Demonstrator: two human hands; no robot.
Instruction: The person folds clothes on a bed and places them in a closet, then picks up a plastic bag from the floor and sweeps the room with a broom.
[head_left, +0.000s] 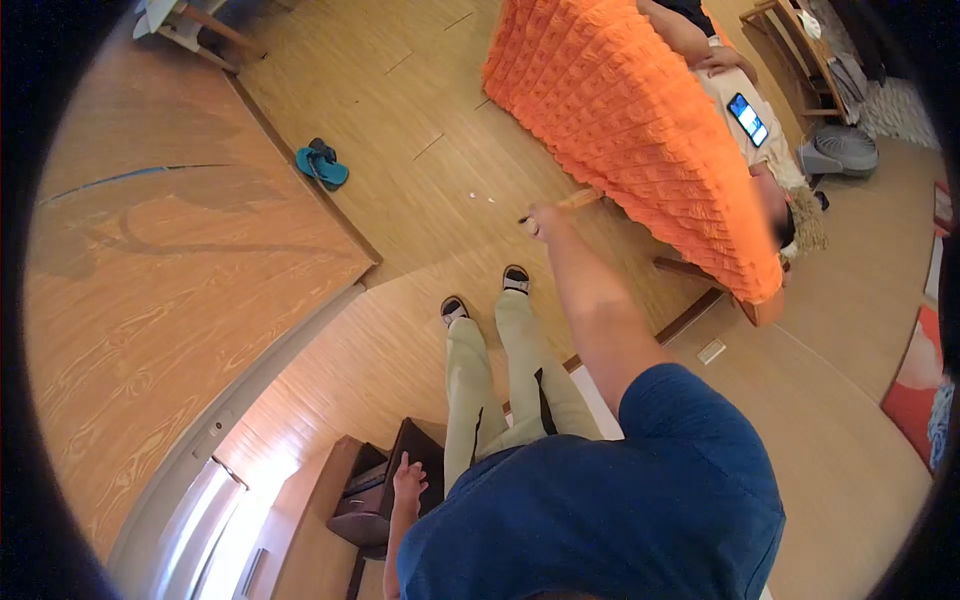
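My right hand point(541, 222) is stretched out forward and shut on a thin wooden handle point(580, 199). The handle's far end runs under the edge of the orange bed cover point(620, 120); what is on that end is hidden. My left hand point(408, 474) hangs low at my side with its fingers loosely apart and nothing in it, right beside a dark wooden stand point(375, 495). I stand on the wooden floor point(400, 90) in beige trousers and sandals point(515, 278).
Another person lies on the bed with a lit phone point(748, 118) on the chest. Blue flip-flops point(322, 163) lie by a wooden panel point(170, 290) at left. A few white specks point(480, 197) dot the floor. A fan point(840, 150) stands far right.
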